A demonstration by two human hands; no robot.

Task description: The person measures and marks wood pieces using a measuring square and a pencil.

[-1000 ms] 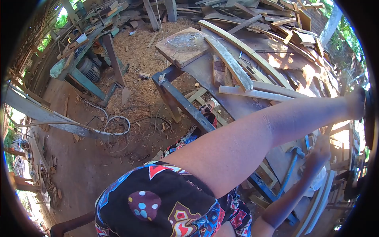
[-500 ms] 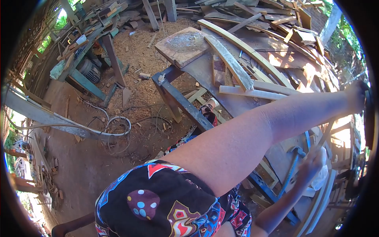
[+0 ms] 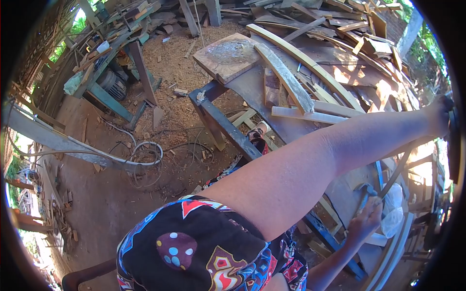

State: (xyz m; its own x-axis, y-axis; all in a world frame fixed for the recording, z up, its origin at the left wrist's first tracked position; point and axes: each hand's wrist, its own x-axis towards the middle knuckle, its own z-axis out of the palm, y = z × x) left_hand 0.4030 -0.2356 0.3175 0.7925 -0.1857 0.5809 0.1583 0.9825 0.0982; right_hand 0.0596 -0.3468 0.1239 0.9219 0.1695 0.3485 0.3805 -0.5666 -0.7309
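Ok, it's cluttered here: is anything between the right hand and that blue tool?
Nothing visible: the right hand lies on the blue tool; a white bag sits just beside them.

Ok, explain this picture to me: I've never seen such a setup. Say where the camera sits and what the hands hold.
No machine here: a person wears a camera on the head, looking down; its wide lens bends the picture. The long arm across the view ends in the left hand, at the right edge; whether it holds anything is hidden. The right hand, lower down, rests on a blue-handled tool; its grip is unclear. The bench bears planks and a square slab. Sawdust covers the ground beyond.
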